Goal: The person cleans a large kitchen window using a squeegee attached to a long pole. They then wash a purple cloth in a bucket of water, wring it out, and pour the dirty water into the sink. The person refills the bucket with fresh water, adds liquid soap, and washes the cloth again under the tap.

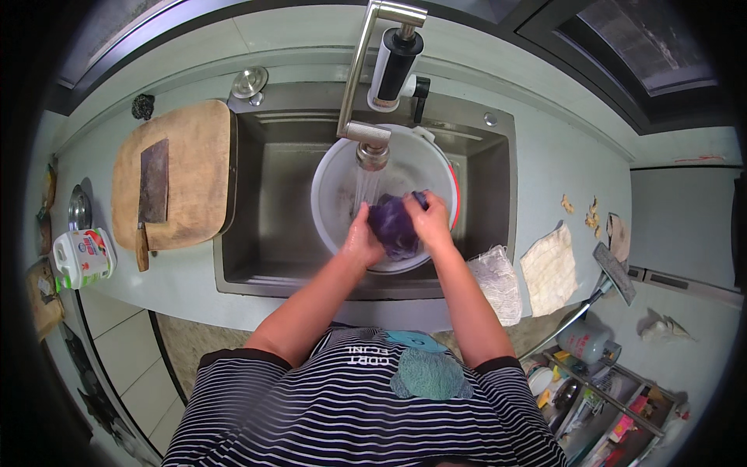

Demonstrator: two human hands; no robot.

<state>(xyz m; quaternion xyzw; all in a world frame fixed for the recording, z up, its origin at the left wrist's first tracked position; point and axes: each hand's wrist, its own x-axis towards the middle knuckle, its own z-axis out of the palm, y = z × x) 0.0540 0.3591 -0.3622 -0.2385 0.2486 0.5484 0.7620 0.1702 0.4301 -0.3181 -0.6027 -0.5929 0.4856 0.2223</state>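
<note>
My left hand (363,239) and my right hand (430,219) both grip a wet, dark purple bundle (394,229) between them. Blur hides whether it is cloth or leafy matter. They hold it over the near part of a round white plastic bucket (324,219), which stands in the sink (280,192). Left of the bundle, water streams from the metal faucet head (372,156) into the bucket. My left thumb is close to that stream. A red strip (456,195) curves along the bucket's right side.
A cleaver (154,184) lies on a wooden cutting board (201,175) left of the sink, beside a white jug (84,258). At right are a mesh cloth (496,286), a pale cloth (550,269) and ginger pieces (593,216). The faucet's filter cylinder (397,67) rises behind the bucket.
</note>
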